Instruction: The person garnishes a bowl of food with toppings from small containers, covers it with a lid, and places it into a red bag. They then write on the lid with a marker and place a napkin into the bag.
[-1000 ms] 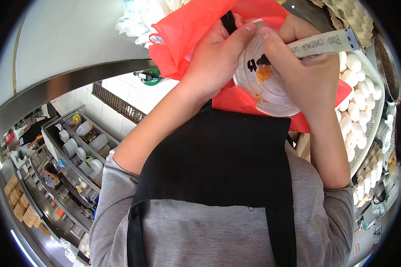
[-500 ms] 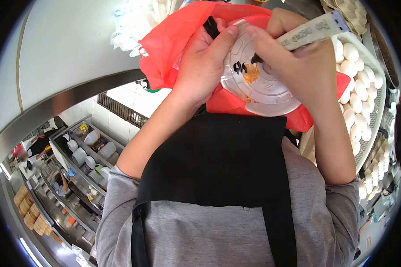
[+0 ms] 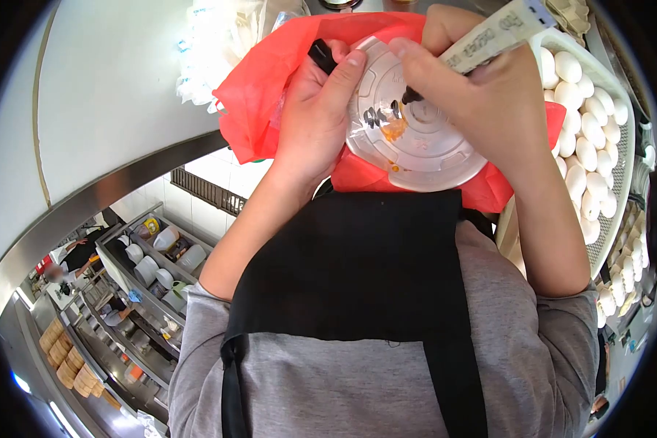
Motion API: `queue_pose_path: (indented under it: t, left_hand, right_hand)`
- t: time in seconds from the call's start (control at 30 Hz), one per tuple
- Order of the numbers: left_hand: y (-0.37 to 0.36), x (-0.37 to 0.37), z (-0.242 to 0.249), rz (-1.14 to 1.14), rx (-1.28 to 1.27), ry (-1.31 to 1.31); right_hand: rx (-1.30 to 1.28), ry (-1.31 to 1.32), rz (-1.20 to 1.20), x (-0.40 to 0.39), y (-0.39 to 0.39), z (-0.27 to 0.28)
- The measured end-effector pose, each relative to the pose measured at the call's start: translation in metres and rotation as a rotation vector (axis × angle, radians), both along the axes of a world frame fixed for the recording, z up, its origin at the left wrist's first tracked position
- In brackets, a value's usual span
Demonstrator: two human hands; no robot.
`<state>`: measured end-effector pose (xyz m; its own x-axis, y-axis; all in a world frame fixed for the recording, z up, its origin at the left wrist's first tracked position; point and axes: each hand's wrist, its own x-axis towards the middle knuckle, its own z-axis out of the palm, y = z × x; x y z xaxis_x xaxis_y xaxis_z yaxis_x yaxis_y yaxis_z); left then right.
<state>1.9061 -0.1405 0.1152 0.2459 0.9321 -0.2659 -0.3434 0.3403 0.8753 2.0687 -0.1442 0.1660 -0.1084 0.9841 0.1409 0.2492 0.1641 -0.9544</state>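
A round, clear plastic lid (image 3: 445, 157) is tilted up towards me, with black handwriting (image 3: 376, 117) and an orange stain (image 3: 394, 131) showing on it. My left hand (image 3: 310, 120) grips its left edge, thumb on top, and also keeps a black marker cap (image 3: 322, 55) between the fingers. My right hand (image 3: 485, 98) is closed around a thick white marker pen (image 3: 500, 36), whose dark tip meets the lid beside the writing. Around and under the lid spreads a red plastic bag (image 3: 252, 95); whatever lies beneath the lid is hidden.
To the right, a pale plastic basket (image 3: 615, 219) holds many white eggs (image 3: 585, 150), with more eggs (image 3: 624, 274) beyond. White plastic bags (image 3: 223, 47) lie at upper left. A rack with containers (image 3: 153, 270) and bamboo steamers (image 3: 66, 350) stand at lower left, where a person (image 3: 80, 255) is visible.
Another black stroke has appeared on the lid, right of the earlier marks. Both hands, lid and marker have shifted slightly left in view, and the camera has moved a little.
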Motion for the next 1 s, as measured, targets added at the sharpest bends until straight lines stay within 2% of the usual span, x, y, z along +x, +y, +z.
queue_pose_path:
  t: [0.03,0.07,0.13,0.27,0.33,0.37,0.47,0.53,0.63,0.73,0.83,1.0]
  left_hand:
    - [0.000,0.000,0.000,-0.003,0.011,0.012]
    - [0.000,0.000,0.000,-0.006,0.022,0.023]
    - [-0.001,0.001,0.000,-0.008,0.021,0.026]
    - [0.000,0.001,0.001,-0.016,0.003,0.031]
    - [0.000,0.000,-0.002,-0.015,0.000,0.005]
    - [0.001,-0.001,-0.003,-0.013,-0.003,-0.022]
    - [0.000,-0.007,-0.008,-0.091,0.046,0.022]
    - [0.000,-0.006,-0.006,-0.089,0.048,0.026]
    - [0.000,0.000,-0.002,-0.053,0.037,0.023]
    - [0.001,0.001,0.000,-0.026,0.020,0.008]
    - [0.000,0.001,0.002,-0.031,0.007,0.020]
    - [0.000,0.000,0.001,-0.033,-0.013,0.033]
  right_hand:
    - [-0.022,-0.110,-0.024,-0.001,-0.002,0.005]
    - [-0.023,-0.107,-0.026,0.000,-0.001,0.001]
    - [-0.073,0.071,0.043,0.004,0.003,-0.010]
    - [-0.093,-0.038,0.095,0.010,0.001,-0.002]
    - [-0.130,0.167,0.029,0.005,0.002,-0.007]
    - [-0.128,0.167,0.026,0.007,0.002,-0.001]
    - [-0.156,0.036,-0.036,0.008,0.000,0.015]
    - [-0.054,-0.130,-0.071,0.004,-0.001,0.007]
    - [-0.176,-0.055,0.016,0.011,-0.001,0.015]
    - [-0.040,-0.081,-0.108,0.003,-0.003,0.003]
    - [-0.175,0.026,-0.020,0.018,0.004,0.005]
    - [-0.131,-0.032,-0.068,0.012,0.001,0.016]
